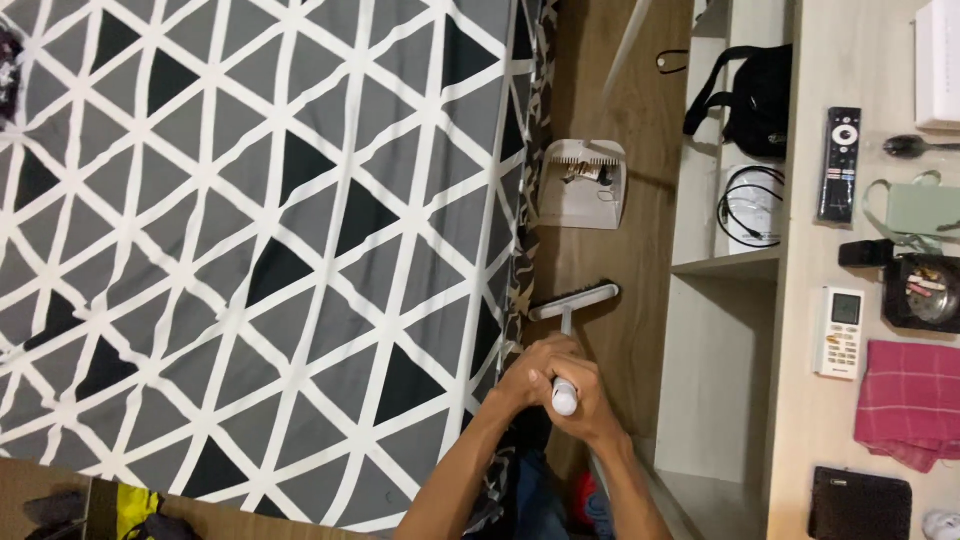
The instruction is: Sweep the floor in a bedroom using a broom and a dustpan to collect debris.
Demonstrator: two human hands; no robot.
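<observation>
Seen from above: a bed (250, 230) under a sheet of black, grey and white triangles, filling the left two thirds of the view. To its right a strip of wooden floor (640, 90), then an open white shelf unit (715, 330) holding a black bag (755, 100) and a coiled black cable (750, 205). Farthest right a pale desk top (860, 60) carrying a pink cloth (910, 400), a black remote (840, 165), a white remote (840, 332), a black wallet (860, 505) and a spoon (915, 146). On the floor beside the bed edge, a light dustpan (585, 185) with a little debris inside. Nearer, a broom (572, 305), bristle head down on the floor just beside the bed, well apart from the dustpan, handle rising toward the camera. Left hand (535, 378) and right hand (585, 400) both wrapped tightly round the handle top, touching each other.
</observation>
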